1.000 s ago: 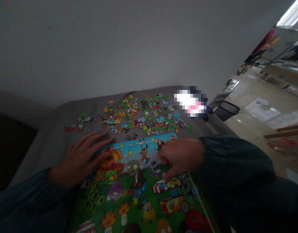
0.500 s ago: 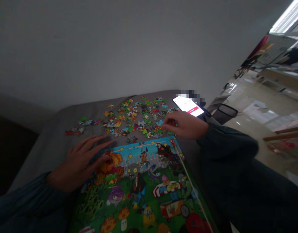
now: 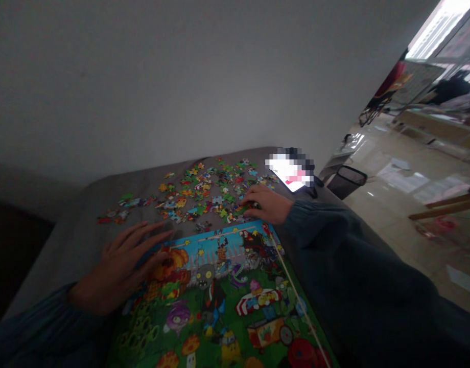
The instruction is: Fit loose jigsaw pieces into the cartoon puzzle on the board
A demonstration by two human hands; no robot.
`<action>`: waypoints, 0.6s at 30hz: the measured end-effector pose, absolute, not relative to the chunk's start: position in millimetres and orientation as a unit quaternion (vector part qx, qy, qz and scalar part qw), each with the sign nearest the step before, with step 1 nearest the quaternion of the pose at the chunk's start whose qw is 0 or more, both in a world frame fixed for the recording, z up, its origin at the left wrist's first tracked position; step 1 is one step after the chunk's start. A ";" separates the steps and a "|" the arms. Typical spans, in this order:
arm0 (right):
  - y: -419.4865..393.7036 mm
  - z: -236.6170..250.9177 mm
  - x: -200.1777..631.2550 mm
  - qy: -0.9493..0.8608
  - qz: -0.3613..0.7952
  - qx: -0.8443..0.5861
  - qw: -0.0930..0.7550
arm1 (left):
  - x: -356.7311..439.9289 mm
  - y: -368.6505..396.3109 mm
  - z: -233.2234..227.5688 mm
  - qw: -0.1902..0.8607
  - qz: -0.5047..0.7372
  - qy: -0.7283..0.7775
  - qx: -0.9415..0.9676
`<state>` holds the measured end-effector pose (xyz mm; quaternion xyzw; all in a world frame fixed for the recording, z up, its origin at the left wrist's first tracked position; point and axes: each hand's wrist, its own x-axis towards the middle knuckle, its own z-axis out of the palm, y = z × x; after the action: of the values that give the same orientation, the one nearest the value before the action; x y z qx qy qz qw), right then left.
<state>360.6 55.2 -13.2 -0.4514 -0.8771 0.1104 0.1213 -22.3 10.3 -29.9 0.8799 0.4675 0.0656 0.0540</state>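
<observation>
A colourful cartoon jigsaw board (image 3: 219, 286) with zombies, mushrooms and a pumpkin lies in front of me. My left hand (image 3: 120, 266) is open, its spread fingers resting on the board's upper left corner by the pumpkin. Beyond the board's far edge, many loose jigsaw pieces (image 3: 198, 189) are scattered over grey cloth. My right hand (image 3: 267, 204) is low over the right part of this pile, just past the far right corner. Its fingers are bent, with a gap between thumb and forefinger. Pieces lie at its fingertips, and none is visibly held.
A phone with a bright screen (image 3: 290, 174) lies on the grey cloth (image 3: 77, 220) right of the pieces, partly blurred out. A pale wall (image 3: 181, 76) rises behind. To the right, a dark bin (image 3: 346, 181) stands on the shiny floor (image 3: 388, 204), with furniture farther off.
My right hand has moved slightly left and down into the loose pieces, its thumb and forefinger opening a little. My left hand stays on the board. The view has shifted slightly.
</observation>
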 end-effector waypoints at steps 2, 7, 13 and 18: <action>56.2 -15.2 358.8 -0.860 0.092 -0.480 0.146 | -22.5 10.7 -30.7 0.056 0.063 0.464 0.882; 54.2 -11.9 358.9 -0.840 0.070 -0.508 0.178 | -24.0 11.7 -32.1 0.058 0.073 0.467 0.879; 50.2 -2.4 359.2 -0.889 0.151 -0.423 0.092 | -19.5 8.0 -30.4 0.057 0.080 0.470 0.877; 49.1 7.3 360.1 -0.850 0.248 -0.451 0.110 | -18.0 7.0 -29.0 0.049 0.070 0.470 0.878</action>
<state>360.1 49.1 7.3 -0.4510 -0.8503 0.2481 0.1098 -18.0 7.0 -29.0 0.8783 0.4704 0.0699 0.0492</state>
